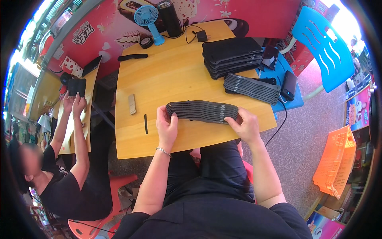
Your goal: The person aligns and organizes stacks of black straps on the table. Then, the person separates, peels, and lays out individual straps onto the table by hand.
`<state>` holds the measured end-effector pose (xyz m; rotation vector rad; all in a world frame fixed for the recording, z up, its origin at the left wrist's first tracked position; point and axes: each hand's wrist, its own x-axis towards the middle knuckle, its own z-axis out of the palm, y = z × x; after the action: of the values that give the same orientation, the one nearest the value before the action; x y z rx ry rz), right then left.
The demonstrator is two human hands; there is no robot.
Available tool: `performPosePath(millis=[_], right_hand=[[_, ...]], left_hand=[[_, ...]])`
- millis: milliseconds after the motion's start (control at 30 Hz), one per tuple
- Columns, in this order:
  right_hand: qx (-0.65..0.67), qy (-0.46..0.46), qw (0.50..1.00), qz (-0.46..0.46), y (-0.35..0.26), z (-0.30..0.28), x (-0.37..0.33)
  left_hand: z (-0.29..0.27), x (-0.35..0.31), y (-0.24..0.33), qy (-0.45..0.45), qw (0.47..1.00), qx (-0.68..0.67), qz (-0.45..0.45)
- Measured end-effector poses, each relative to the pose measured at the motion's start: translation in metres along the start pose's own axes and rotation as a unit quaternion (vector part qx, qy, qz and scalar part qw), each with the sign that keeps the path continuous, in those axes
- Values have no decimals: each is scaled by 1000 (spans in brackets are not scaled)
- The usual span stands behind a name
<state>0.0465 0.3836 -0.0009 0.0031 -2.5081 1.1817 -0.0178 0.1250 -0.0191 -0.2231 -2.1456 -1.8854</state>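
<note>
Both my hands hold a fanned stack of dark grey-black flat strips (201, 111) just over the near part of the wooden table. My left hand (167, 126) pinches its left end, thumb in front. My right hand (246, 125) grips the right end, where small pale marks show on the strips. Some fingers are hidden behind the stack. A similar pile of strips (252, 88) lies at the table's right edge, beyond my right hand. Behind that pile stands a stack of black flat padded pieces (230, 51). What the strips belong to cannot be made out.
On the table (159, 87) are a brown cardboard piece (132, 104), a thin black strip (146, 124), a black band (133, 57), tape, a blue fan (147, 18) and a black bottle (170, 20). Rightward are a blue chair and an orange crate (334, 161). A co-worker (67, 183) sits left.
</note>
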Motion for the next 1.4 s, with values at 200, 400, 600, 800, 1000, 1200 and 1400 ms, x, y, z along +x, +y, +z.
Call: performPosePath(millis=[200, 400, 600, 800, 1000, 1200, 1400], right_hand=[[-12, -3, 1000, -2, -1, 1, 1], [-16, 1, 1000, 0, 2, 1, 0], [-23, -2, 1000, -6, 0, 0, 1], [-20, 2, 1000, -9, -1, -2, 1], [7, -16, 1000, 2, -8, 2, 3], [20, 11, 1000, -9, 5, 6, -2], [39, 9, 999, 25, -2, 6, 0]], left_hand=[[-1, 1, 0, 2, 1000, -4, 0], [0, 0, 0, -2, 1000, -9, -6], [-2, -1, 0, -3, 1000, -17, -12], [0, 0, 0, -7, 1000, -20, -12], [-7, -1, -5, 5, 1000, -20, -7], [-4, -2, 0, 4, 1000, 0, -15], [-4, -2, 5, 9, 1000, -11, -19]])
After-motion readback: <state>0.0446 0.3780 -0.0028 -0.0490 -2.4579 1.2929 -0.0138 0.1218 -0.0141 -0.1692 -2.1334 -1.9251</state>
